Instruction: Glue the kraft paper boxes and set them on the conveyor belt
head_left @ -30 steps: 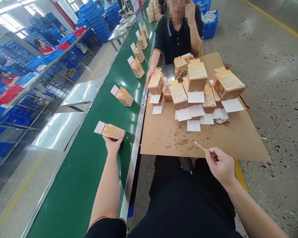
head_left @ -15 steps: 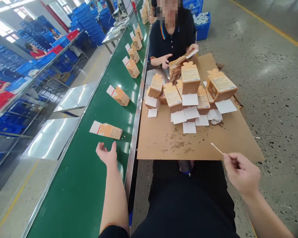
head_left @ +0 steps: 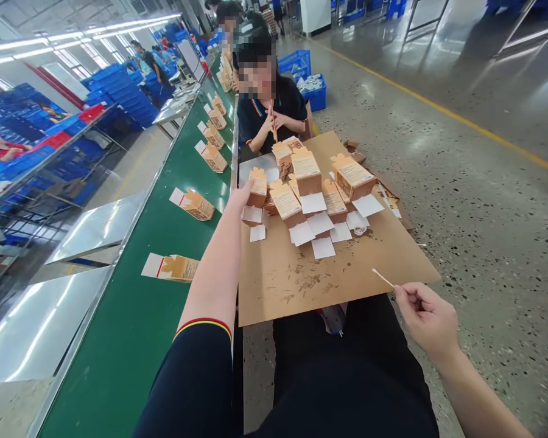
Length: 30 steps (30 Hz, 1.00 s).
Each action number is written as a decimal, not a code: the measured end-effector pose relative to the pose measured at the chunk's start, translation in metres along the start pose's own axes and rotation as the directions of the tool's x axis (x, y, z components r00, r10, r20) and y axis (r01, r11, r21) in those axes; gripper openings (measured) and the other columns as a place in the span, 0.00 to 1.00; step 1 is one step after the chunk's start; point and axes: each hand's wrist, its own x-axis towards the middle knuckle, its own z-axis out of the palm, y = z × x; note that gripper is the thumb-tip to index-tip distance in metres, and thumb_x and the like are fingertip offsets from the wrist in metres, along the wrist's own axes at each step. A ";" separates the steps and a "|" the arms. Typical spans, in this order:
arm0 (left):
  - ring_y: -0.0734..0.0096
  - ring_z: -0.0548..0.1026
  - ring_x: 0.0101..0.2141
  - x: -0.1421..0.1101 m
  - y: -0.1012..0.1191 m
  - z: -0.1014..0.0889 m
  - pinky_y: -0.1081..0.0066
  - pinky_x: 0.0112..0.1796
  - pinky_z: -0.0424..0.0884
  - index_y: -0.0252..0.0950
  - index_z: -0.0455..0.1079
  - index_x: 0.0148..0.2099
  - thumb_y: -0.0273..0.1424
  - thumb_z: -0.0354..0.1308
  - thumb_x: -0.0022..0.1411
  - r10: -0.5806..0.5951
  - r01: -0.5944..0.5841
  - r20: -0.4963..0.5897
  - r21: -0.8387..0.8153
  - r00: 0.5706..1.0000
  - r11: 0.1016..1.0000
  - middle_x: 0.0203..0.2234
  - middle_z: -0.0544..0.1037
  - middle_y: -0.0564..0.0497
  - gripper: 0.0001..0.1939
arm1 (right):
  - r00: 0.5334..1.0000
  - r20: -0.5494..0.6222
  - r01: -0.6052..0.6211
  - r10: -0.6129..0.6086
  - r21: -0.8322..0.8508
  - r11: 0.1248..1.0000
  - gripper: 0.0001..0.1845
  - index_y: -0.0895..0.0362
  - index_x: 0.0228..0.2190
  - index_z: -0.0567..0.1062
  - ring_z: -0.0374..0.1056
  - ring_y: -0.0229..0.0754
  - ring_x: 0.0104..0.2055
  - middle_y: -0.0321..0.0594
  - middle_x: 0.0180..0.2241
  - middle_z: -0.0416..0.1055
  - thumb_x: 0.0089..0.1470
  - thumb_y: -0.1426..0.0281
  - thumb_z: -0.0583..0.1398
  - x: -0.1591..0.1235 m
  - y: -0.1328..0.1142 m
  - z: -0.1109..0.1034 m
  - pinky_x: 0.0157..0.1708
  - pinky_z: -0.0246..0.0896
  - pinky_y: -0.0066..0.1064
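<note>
My left hand (head_left: 243,194) reaches across to the leftmost small cardboard box (head_left: 258,187) of the pile and grips its left side; its far fingers are partly hidden. This box has a scalloped top edge and still rests on the pile. My right hand (head_left: 427,313) pinches a cotton swab (head_left: 383,278) between thumb and finger, the white tip pointing left over the cardboard sheet (head_left: 347,286). Several more boxes (head_left: 287,202) with white flaps lie stacked on the sheet, beyond both hands.
A green conveyor belt (head_left: 132,328) runs along the left, carrying several spaced boxes (head_left: 198,205) with white flaps. Across the pile sits a co-worker (head_left: 283,109), hands together around a flat brown piece. Blue crates (head_left: 313,91) stand behind on the speckled floor.
My left hand has moved from above the belt, forward and right, to the leftmost box. My right hand still holds the swab. The co-worker's hands have come together, and the view has shifted.
</note>
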 end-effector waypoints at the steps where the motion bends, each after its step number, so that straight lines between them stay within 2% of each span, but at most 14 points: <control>1: 0.34 0.82 0.50 0.001 0.004 0.008 0.54 0.41 0.78 0.34 0.77 0.48 0.42 0.78 0.51 -0.026 0.026 0.007 0.017 1.000 1.000 0.42 0.83 0.31 0.26 | 1.000 -0.015 -0.002 0.002 -0.005 1.000 0.29 0.50 0.25 0.73 0.60 0.40 0.19 0.35 0.19 0.64 0.71 0.45 0.59 -0.001 0.000 -0.001 0.22 0.60 0.34; 4: 0.35 0.83 0.48 -0.009 0.003 0.014 0.54 0.40 0.79 0.34 0.78 0.46 0.33 0.77 0.48 -0.092 0.091 0.033 0.016 0.995 0.996 0.38 0.84 0.34 0.22 | 0.998 -0.060 0.010 -0.012 -0.035 0.999 0.26 0.51 0.25 0.74 0.60 0.39 0.20 0.35 0.19 0.65 0.71 0.49 0.60 -0.002 0.006 -0.007 0.22 0.59 0.34; 6: 0.40 0.85 0.45 -0.024 -0.002 -0.001 0.56 0.40 0.80 0.33 0.78 0.45 0.33 0.74 0.50 -0.094 0.095 0.066 -0.019 0.993 0.995 0.37 0.84 0.36 0.20 | 0.997 -0.076 0.021 -0.025 -0.050 0.999 0.25 0.52 0.26 0.75 0.61 0.39 0.20 0.35 0.20 0.66 0.71 0.51 0.61 0.002 0.011 -0.013 0.23 0.59 0.34; 8: 0.45 0.85 0.46 -0.045 -0.014 -0.027 0.58 0.42 0.82 0.33 0.79 0.47 0.33 0.72 0.51 -0.060 0.072 0.113 -0.113 0.992 0.991 0.39 0.85 0.37 0.21 | 0.996 -0.078 0.034 -0.039 -0.067 0.997 0.24 0.51 0.26 0.74 0.60 0.39 0.21 0.35 0.20 0.66 0.71 0.52 0.60 0.012 0.015 -0.017 0.24 0.58 0.34; 10: 0.46 0.85 0.50 -0.075 -0.033 -0.056 0.57 0.48 0.83 0.33 0.80 0.51 0.35 0.71 0.50 0.039 0.016 0.171 -0.306 0.984 0.952 0.44 0.87 0.39 0.25 | 0.997 -0.059 0.043 -0.049 -0.101 0.994 0.24 0.51 0.25 0.71 0.59 0.39 0.21 0.34 0.19 0.63 0.71 0.53 0.60 0.030 0.019 -0.018 0.24 0.55 0.33; 12: 0.43 0.84 0.57 -0.112 -0.062 -0.080 0.52 0.56 0.82 0.37 0.80 0.58 0.35 0.73 0.47 0.164 -0.033 0.209 -0.519 0.964 0.854 0.50 0.87 0.42 0.33 | 0.999 -0.003 0.045 -0.046 -0.157 0.987 0.23 0.50 0.24 0.67 0.56 0.39 0.21 0.32 0.18 0.60 0.69 0.55 0.59 0.055 0.020 -0.013 0.25 0.53 0.33; 13: 0.42 0.82 0.59 -0.132 -0.078 -0.088 0.50 0.58 0.81 0.40 0.80 0.60 0.34 0.75 0.46 0.194 -0.033 0.220 -0.578 0.956 0.815 0.52 0.87 0.43 0.35 | 0.999 0.042 0.041 -0.034 -0.193 0.980 0.22 0.50 0.24 0.65 0.55 0.39 0.21 0.32 0.18 0.59 0.68 0.56 0.59 0.069 0.019 -0.009 0.26 0.52 0.33; 15: 0.40 0.80 0.63 -0.173 -0.113 -0.095 0.48 0.62 0.79 0.42 0.80 0.61 0.34 0.79 0.47 0.166 0.031 0.255 -0.623 0.953 0.782 0.56 0.86 0.42 0.37 | 0.988 0.153 0.050 -0.007 -0.281 0.958 0.19 0.50 0.24 0.63 0.56 0.39 0.21 0.33 0.18 0.60 0.66 0.60 0.59 0.098 0.015 0.003 0.27 0.51 0.33; 17: 0.39 0.79 0.65 -0.208 -0.144 -0.089 0.47 0.64 0.78 0.42 0.80 0.62 0.34 0.81 0.49 0.095 0.127 0.307 -0.629 0.947 0.767 0.60 0.85 0.41 0.37 | 0.964 0.266 0.084 0.023 -0.384 0.920 0.17 0.50 0.24 0.64 0.60 0.42 0.24 0.36 0.20 0.65 0.64 0.63 0.59 0.126 0.009 0.018 0.29 0.50 0.33; 19: 0.39 0.78 0.66 -0.235 -0.166 -0.074 0.46 0.65 0.77 0.44 0.79 0.63 0.35 0.82 0.50 0.043 0.192 0.332 -0.642 0.942 0.743 0.62 0.83 0.42 0.37 | 0.930 0.362 0.123 0.071 -0.485 0.866 0.14 0.51 0.25 0.67 0.66 0.45 0.27 0.40 0.23 0.70 0.63 0.67 0.59 0.150 0.002 0.034 0.30 0.49 0.34; 21: 0.41 0.79 0.65 -0.251 -0.177 -0.057 0.45 0.65 0.77 0.46 0.79 0.62 0.36 0.84 0.49 0.011 0.216 0.323 -0.655 0.946 0.724 0.62 0.83 0.43 0.38 | 0.894 0.428 0.155 0.130 -0.569 0.808 0.12 0.52 0.26 0.70 0.69 0.47 0.31 0.45 0.27 0.75 0.62 0.70 0.60 0.169 -0.002 0.048 0.31 0.49 0.35; 24: 0.41 0.81 0.63 -0.258 -0.179 -0.036 0.44 0.67 0.75 0.42 0.79 0.59 0.36 0.87 0.44 -0.027 0.216 0.300 -0.620 0.954 0.754 0.58 0.85 0.42 0.40 | 0.865 0.469 0.185 0.177 -0.627 0.757 0.12 0.53 0.24 0.72 0.69 0.46 0.31 0.47 0.28 0.77 0.60 0.72 0.63 0.190 0.001 0.058 0.31 0.48 0.35; 27: 0.39 0.81 0.63 -0.255 -0.175 -0.026 0.42 0.67 0.74 0.39 0.77 0.58 0.37 0.89 0.41 -0.036 0.193 0.278 -0.563 0.960 0.804 0.57 0.86 0.38 0.42 | 0.887 0.446 0.178 0.119 -0.569 0.803 0.21 0.53 0.19 0.68 0.62 0.41 0.26 0.43 0.23 0.72 0.61 0.67 0.67 0.197 0.011 0.048 0.29 0.46 0.35; 30: 0.40 0.82 0.62 -0.255 -0.173 -0.023 0.43 0.66 0.75 0.39 0.75 0.58 0.40 0.88 0.43 -0.020 0.146 0.241 -0.521 0.970 0.841 0.57 0.85 0.37 0.43 | 0.935 0.355 0.166 -0.015 -0.397 0.903 0.27 0.52 0.20 0.67 0.58 0.36 0.23 0.38 0.19 0.66 0.69 0.56 0.62 0.174 0.013 0.029 0.28 0.45 0.34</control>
